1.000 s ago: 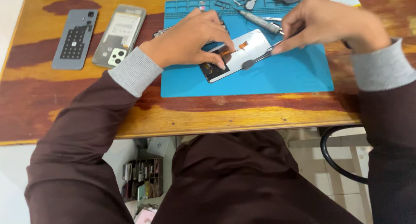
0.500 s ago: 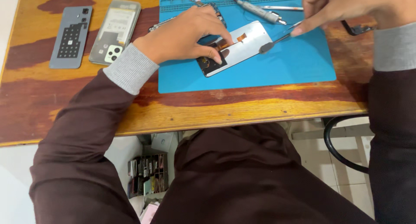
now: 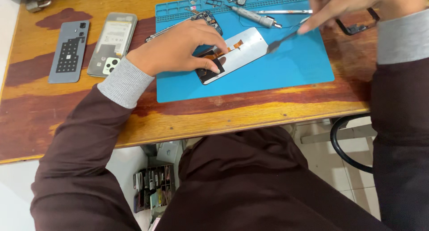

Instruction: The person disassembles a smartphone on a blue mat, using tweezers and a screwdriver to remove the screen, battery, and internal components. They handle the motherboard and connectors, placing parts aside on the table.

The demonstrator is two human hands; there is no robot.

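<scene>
Wooden table, blue repair mat, phone screen panel under two hands.

Largest to smallest: table; mat lying on it; screen panel face down near the mat's middle, orange flex ribbon showing; left hand, its grip pressed down on the panel's lower end; right hand, grip pinching a thin metal spudger whose tip meets the panel's far edge. Panel judged light, thin, brittle; best held flat by its edges, clear of the ribbon. Beside the mat: grey back cover, phone frame.
</scene>
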